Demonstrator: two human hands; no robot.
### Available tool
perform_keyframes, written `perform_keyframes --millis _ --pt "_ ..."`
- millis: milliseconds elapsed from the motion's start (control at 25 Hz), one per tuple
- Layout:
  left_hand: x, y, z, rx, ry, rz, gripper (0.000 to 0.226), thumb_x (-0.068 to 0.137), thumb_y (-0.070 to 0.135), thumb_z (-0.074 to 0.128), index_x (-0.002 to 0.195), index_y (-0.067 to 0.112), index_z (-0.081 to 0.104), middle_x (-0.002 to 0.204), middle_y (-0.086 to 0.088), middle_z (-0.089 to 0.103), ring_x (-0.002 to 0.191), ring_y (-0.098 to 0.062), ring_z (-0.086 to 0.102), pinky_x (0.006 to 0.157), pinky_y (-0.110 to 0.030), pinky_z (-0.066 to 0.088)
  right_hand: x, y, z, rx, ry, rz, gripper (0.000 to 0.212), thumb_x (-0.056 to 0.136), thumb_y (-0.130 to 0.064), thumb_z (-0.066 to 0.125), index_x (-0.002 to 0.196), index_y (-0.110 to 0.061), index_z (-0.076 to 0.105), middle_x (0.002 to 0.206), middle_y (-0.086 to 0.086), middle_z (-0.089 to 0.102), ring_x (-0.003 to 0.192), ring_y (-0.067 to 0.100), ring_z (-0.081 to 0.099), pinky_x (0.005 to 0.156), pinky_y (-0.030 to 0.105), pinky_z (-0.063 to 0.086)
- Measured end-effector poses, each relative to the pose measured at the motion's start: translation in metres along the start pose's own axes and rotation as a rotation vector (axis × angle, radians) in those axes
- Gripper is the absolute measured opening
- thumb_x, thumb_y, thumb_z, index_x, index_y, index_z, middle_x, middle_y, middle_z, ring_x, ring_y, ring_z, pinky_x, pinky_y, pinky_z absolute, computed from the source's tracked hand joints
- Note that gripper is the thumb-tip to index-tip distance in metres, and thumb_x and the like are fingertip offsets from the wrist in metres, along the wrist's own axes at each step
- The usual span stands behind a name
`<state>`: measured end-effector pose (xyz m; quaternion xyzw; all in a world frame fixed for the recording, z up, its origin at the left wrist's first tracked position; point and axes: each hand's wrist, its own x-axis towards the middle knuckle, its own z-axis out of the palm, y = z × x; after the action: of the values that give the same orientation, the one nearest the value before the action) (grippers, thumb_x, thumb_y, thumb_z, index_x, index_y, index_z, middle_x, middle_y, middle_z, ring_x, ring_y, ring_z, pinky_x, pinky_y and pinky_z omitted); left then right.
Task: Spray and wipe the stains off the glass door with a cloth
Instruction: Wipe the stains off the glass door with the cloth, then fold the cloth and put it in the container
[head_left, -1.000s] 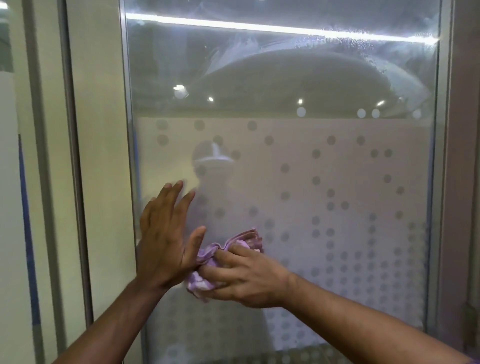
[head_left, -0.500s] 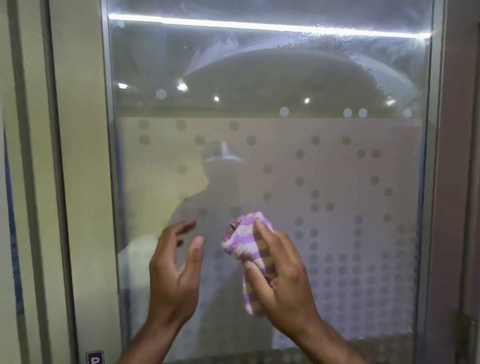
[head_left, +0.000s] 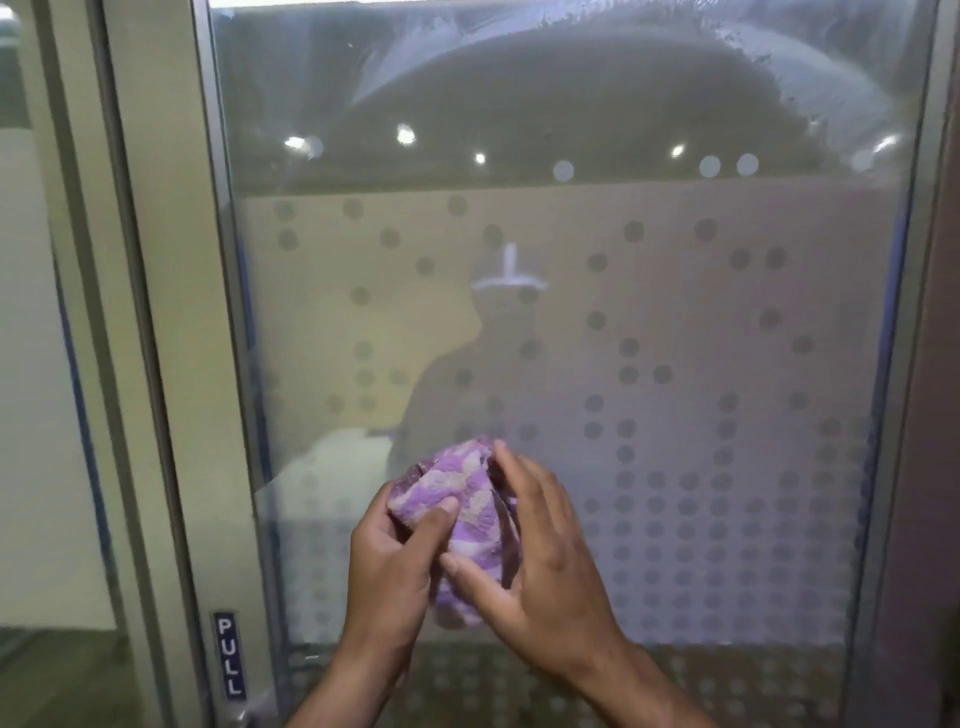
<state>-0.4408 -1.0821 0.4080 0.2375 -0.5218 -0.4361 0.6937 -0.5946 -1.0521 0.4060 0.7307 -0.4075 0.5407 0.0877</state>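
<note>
The glass door (head_left: 649, 338) fills the view, with a frosted dotted film over its lower part and white smeared streaks arcing across the top. A bunched purple and white cloth (head_left: 467, 519) is held in front of the lower middle of the glass. My left hand (head_left: 395, 561) grips the cloth's left side, thumb pressed on its front. My right hand (head_left: 535, 561) wraps its right side, fingers up along the fabric. No spray bottle is in view.
A pale metal door frame (head_left: 171, 364) runs down the left, carrying a small PULL label (head_left: 229, 654) near the bottom. A brown frame (head_left: 935, 415) borders the right. A person's reflection shows faintly in the glass.
My left hand, open and apart from the cloth half a second ago, has closed onto it. The cloth has dropped lower on the door and the view has tilted down.
</note>
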Motion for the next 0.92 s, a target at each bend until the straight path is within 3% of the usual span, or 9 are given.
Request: perform_keyframes --millis 160,360,440,560,680,800,920 --pt "-0.019 0.007 -0.011 0.121 0.054 0.05 0.029 0.087 0.021 0.079 0.114 0.03 0.081 0.11 -0.008 0.086 0.095 -0.018 0.082 0.078 -0.027 0.066 0.01 -0.002 -0.011 -0.032 -0.088 -0.036 0.078 0.094 -0.061 0.063 0.162 -0.029 0.038 0.164 -0.011 0.042 0.147 0.01 0.044 0.113 0.038 0.039" --pt "-0.072 0.019 -0.051 0.263 0.074 0.03 0.031 0.091 0.022 0.082 0.121 0.022 0.079 0.117 -0.01 0.085 0.107 -0.022 0.082 0.091 -0.032 0.066 0.007 -0.008 0.001 -0.011 -0.41 -0.147 0.086 0.092 -0.076 0.047 0.166 -0.035 0.033 0.169 -0.016 0.035 0.154 0.004 0.029 0.111 0.035 0.02" --pt "-0.096 0.03 -0.072 0.304 0.089 0.018 0.032 0.09 0.017 0.084 0.122 0.019 0.08 0.118 -0.011 0.085 0.109 -0.019 0.08 0.093 -0.029 0.064 0.0 -0.018 0.012 0.028 -0.554 -0.196 0.085 0.091 -0.079 0.044 0.164 -0.037 0.035 0.16 -0.017 0.044 0.151 0.005 0.03 0.109 0.036 0.018" --pt "-0.133 0.052 -0.104 0.408 0.134 0.017 0.035 0.088 0.009 0.081 0.123 0.014 0.081 0.118 -0.012 0.084 0.109 -0.018 0.08 0.093 -0.025 0.062 -0.011 -0.048 0.032 0.119 -0.718 -0.26 0.065 0.091 -0.072 0.052 0.149 -0.042 0.05 0.136 -0.02 0.06 0.135 0.005 0.043 0.106 0.039 0.024" --pt "-0.177 0.071 -0.14 0.476 0.199 -0.008 0.046 0.086 0.005 0.083 0.131 0.009 0.076 0.126 -0.014 0.083 0.115 -0.021 0.079 0.095 -0.027 0.063 -0.026 -0.089 0.051 0.234 -0.747 -0.258 0.045 0.087 -0.066 0.056 0.12 -0.036 0.064 0.108 -0.021 0.066 0.113 0.006 0.057 0.102 0.042 0.035" --pt "-0.236 0.083 -0.172 0.477 0.31 -0.124 0.068 0.077 0.005 0.088 0.141 0.008 0.066 0.135 -0.011 0.08 0.119 -0.017 0.077 0.099 -0.028 0.062 -0.049 -0.129 0.068 0.467 -0.764 -0.19 0.028 0.087 -0.049 0.073 0.104 -0.026 0.068 0.091 -0.015 0.07 0.091 0.007 0.065 0.085 0.038 0.048" --pt "-0.309 0.09 -0.197 0.424 0.432 -0.286 0.058 0.075 0.006 0.089 0.131 0.005 0.073 0.132 -0.019 0.08 0.112 -0.021 0.077 0.097 -0.03 0.064 -0.082 -0.175 0.083 0.673 -0.811 -0.073 0.017 0.09 -0.025 0.086 0.095 -0.024 0.07 0.08 -0.009 0.073 0.072 0.002 0.064 0.068 0.03 0.05"
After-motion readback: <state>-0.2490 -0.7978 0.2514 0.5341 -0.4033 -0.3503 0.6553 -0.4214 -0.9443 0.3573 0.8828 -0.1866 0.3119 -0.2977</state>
